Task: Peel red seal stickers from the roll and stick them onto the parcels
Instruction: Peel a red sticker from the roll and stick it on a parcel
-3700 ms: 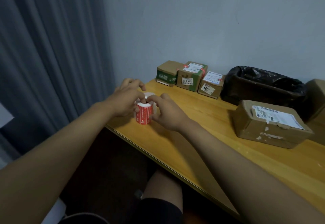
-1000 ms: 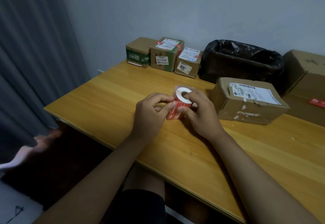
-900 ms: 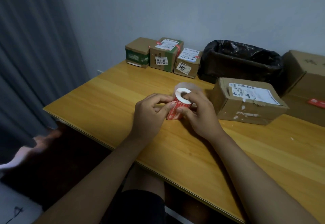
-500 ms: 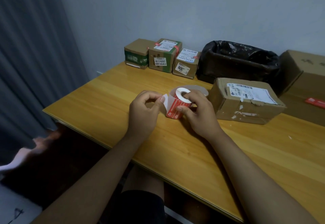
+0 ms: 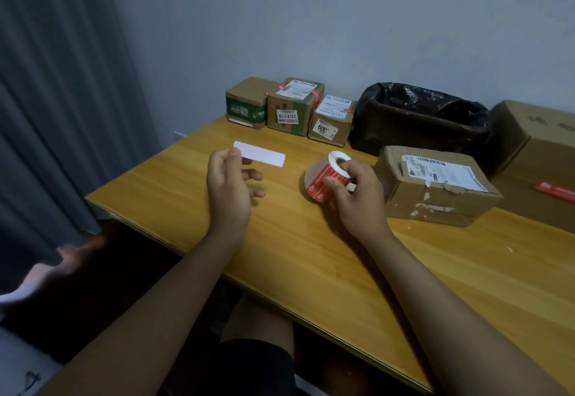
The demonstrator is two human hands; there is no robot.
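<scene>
Our left hand (image 5: 230,187) pinches the peeled sticker (image 5: 259,153); our right hand (image 5: 357,193) grips the roll (image 5: 326,177). We should press the sticker flat across the parcel (image 5: 435,184) beside our right hand.

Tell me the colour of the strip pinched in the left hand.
White on the side facing the head camera: the strip in the left hand.

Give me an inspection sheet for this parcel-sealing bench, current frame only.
Surface: yellow wooden table, small white flecks near its right side.
Job's things: red seal sticker roll; peeled white-backed strip; large torn cardboard parcel; three small cardboard parcels by the wall, two showing red seals.
Clutter: black plastic-lined bin; big brown carton with a red sticker.
Grippers: left hand pinches the strip; right hand grips the roll.
Cables: nothing seen.
Surroundings: grey curtain, pale wall.
</scene>
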